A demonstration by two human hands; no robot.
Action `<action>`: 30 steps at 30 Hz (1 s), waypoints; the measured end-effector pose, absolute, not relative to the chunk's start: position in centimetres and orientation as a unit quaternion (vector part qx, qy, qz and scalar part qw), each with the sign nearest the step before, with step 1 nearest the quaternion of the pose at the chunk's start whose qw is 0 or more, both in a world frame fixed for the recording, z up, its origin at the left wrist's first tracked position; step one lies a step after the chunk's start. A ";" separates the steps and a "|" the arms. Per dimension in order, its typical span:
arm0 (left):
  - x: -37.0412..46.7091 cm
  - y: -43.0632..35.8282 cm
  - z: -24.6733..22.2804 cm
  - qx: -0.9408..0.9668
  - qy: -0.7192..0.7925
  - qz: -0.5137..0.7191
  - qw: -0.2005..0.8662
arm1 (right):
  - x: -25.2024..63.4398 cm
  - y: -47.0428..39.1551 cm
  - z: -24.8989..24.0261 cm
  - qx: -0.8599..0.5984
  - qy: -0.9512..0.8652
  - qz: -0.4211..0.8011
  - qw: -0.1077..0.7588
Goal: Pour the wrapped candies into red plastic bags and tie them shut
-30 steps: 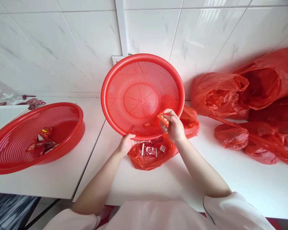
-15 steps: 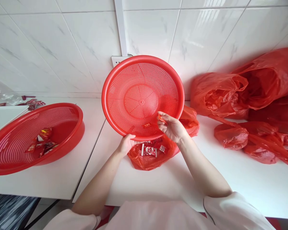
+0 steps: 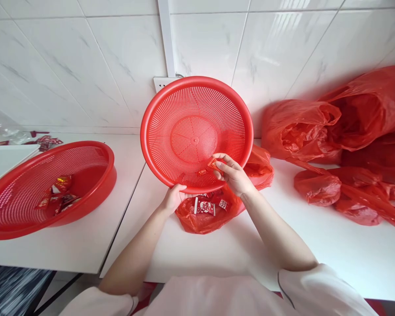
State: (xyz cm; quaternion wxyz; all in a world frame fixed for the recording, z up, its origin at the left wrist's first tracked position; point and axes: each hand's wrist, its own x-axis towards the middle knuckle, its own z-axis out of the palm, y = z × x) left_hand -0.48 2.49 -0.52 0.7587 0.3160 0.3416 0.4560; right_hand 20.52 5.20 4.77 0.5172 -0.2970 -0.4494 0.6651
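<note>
My left hand (image 3: 173, 198) grips the lower rim of a red plastic colander (image 3: 197, 103), which is tilted so that its inside faces me. Inside the colander, near its lower wall, my right hand (image 3: 232, 174) pinches a small orange-red wrapped candy (image 3: 213, 163). A second small red packet (image 3: 202, 172) rests in the colander just left of those fingers. Below the rim, an open red plastic bag (image 3: 197, 224) lies on the table with several red-and-white wrapped packets (image 3: 204, 206) in its mouth. The colander hides part of that bag.
Another red colander (image 3: 98, 193) with several wrapped sweets (image 3: 63, 184) stands on the left table. Red plastic bags (image 3: 303, 131) are heaped at the right. A white tray (image 3: 9, 160) and clear plastic (image 3: 3, 127) are at the far left. Behind is a tiled wall with a socket (image 3: 163, 82).
My right hand has shifted slightly left with the small candy, which now shows more plainly between the fingers. The left hand and the tilted colander have hardly moved.
</note>
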 end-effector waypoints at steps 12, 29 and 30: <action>-0.6 2.9 -1.2 0.325 0.325 0.470 0.753 | 20.7 5.8 4.1 -0.332 -0.497 0.601 0.530; -0.8 2.9 -1.1 0.307 0.314 0.458 0.772 | 20.8 4.9 4.4 -0.430 -0.796 0.223 0.363; -0.7 2.9 -1.2 0.312 0.315 0.456 0.772 | 20.7 5.0 4.0 -0.438 -0.806 0.196 0.347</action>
